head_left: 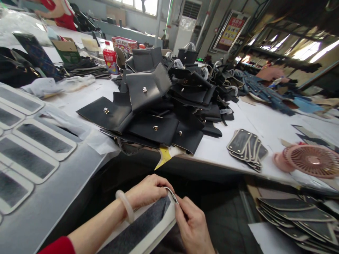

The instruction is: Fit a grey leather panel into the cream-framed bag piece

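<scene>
Everywhere, black leather pieces over white table

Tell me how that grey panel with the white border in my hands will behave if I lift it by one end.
The panel looks thin and flat, so it probably bends or droops. It seems light: both hands, left hand and right hand, pinch only its edge. The felt-like grey face likely isn't slippery.

Panel under hands runs off bottom edge; left hand covers its top corner. Right hand cut at wrist by bottom edge. Metal piece between fingertips too small to identify. Poster text unreadable. Pile hides table beneath. Fan clipped at right edge.
</scene>
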`<state>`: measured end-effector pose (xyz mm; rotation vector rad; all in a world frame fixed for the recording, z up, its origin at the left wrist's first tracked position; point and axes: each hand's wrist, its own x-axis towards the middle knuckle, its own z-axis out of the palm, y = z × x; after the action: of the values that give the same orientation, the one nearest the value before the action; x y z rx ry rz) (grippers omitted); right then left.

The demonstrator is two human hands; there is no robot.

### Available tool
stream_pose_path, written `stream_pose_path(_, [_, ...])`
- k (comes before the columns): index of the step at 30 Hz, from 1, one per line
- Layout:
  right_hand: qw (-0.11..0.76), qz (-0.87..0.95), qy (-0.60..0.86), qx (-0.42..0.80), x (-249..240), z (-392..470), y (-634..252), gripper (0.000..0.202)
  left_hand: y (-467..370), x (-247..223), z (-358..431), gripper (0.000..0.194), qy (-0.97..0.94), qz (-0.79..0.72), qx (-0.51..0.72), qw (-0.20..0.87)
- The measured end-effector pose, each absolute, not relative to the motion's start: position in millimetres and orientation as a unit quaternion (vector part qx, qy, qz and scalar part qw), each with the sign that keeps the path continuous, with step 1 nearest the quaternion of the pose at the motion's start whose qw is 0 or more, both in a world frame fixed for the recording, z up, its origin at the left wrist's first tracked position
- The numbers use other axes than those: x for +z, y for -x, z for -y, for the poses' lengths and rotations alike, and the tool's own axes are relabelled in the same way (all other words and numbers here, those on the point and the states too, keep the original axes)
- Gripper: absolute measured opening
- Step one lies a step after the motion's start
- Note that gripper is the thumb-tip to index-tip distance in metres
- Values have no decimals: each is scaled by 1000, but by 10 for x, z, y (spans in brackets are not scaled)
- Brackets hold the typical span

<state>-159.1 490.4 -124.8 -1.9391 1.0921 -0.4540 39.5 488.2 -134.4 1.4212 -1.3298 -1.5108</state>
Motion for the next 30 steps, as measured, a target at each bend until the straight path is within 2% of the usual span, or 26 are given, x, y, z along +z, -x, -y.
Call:
stream_pose_path(7, [319,-358,861,-171,-1463,-4855,1688,41,-416,-1303,-4871,31,-543,497,-594,325])
stream_pose_path(12, [317,-358,864,-157,-1435,-4839,1697,40,-422,-1352,-4867,31,-530,488,-608,334])
stream_pose_path(15, [399,-397,812,-155,-1309,-4804,1639,40,-416,-1397,-4875,31,-524,485,-613,337])
stream_pose_path(18, [551,-480,665,-153,-1247,-4714,1567,56,-410,-1429,-4890,29,-520,488,-615,337])
stream_pose_path(21, [659,-503,537,-152,-1272,-4623,1497,58,-411,-1433,-4902,28,-529,495,-602,336])
stream_pose_path(27, [758,-440,462,-134,-1269,-4605,1409,54,-433,-1405,-4890,24,-535,556,-537,341])
stream_pose_path(30, [744,-438,491,-116,-1244,-4617,1408,51,-435,-1417,-4894,27,-538,561,-534,332])
